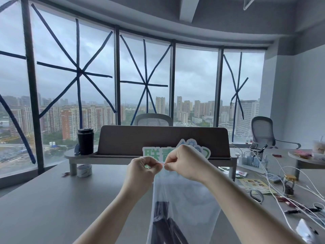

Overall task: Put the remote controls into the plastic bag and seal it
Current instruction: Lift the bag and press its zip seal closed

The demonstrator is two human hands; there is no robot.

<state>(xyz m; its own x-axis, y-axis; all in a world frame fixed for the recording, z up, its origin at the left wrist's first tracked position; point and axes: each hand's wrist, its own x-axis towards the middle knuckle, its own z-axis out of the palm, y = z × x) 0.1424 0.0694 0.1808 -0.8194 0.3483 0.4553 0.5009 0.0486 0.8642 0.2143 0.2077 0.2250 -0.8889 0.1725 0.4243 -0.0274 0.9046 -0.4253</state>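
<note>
A clear plastic bag (184, 199) hangs in the air above the grey desk (61, 199). Dark remote controls (165, 221) lie inside it at the bottom, partly cut off by the frame's lower edge. My left hand (140, 169) and my right hand (184, 162) are raised side by side, and both pinch the bag's top edge along its red seal strip (162, 163). The thumbs and forefingers almost touch each other at the strip.
A monitor riser (158, 156) with a black cup (85, 140) and a green-and-white sign (151, 153) stands behind the bag. A tape roll (84, 170) sits under it. White cables (290, 187), a small jar (289, 184) and papers clutter the right. Two office chairs stand by the windows.
</note>
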